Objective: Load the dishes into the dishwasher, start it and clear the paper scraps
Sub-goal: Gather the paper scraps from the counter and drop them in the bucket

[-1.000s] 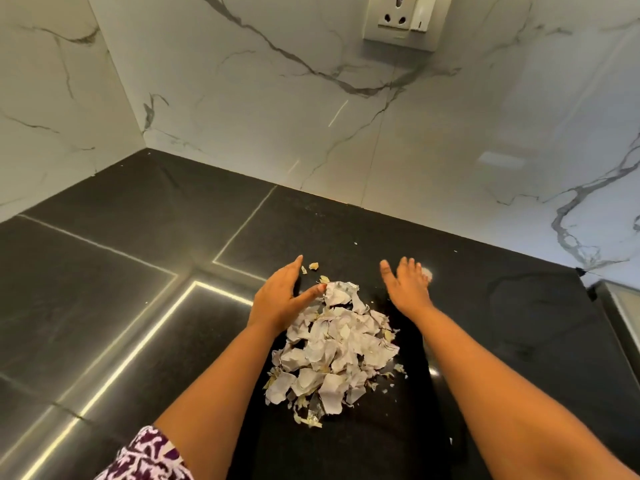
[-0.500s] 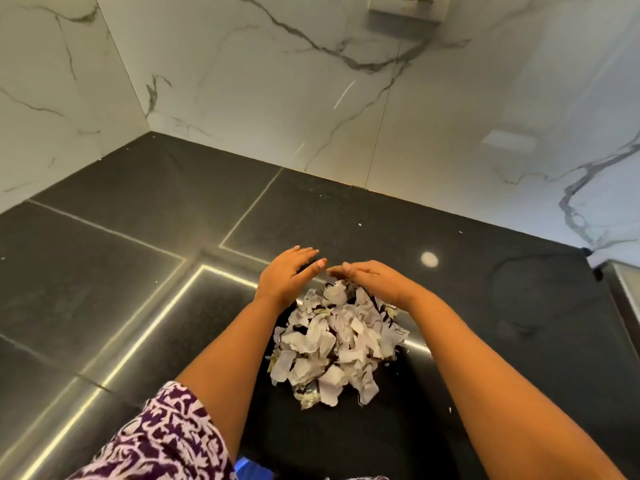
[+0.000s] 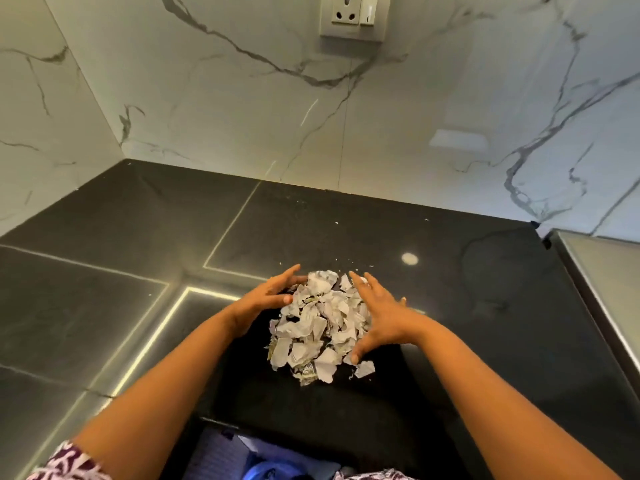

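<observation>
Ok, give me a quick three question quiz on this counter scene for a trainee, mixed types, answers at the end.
1. True or false: the paper scraps lie in one pile on the black countertop.
2. The left hand is: A) flat on the wall, B) cupped against the pile's left side, C) holding a plate.
3. What is mounted on the marble wall above the counter?

Key: 1 true. 2 B. 3 A wall socket; the right hand cups the pile's other side.

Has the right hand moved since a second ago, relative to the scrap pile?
Yes. The right hand has come in from beyond the paper scrap pile's far right edge and now rests against its right side.
</observation>
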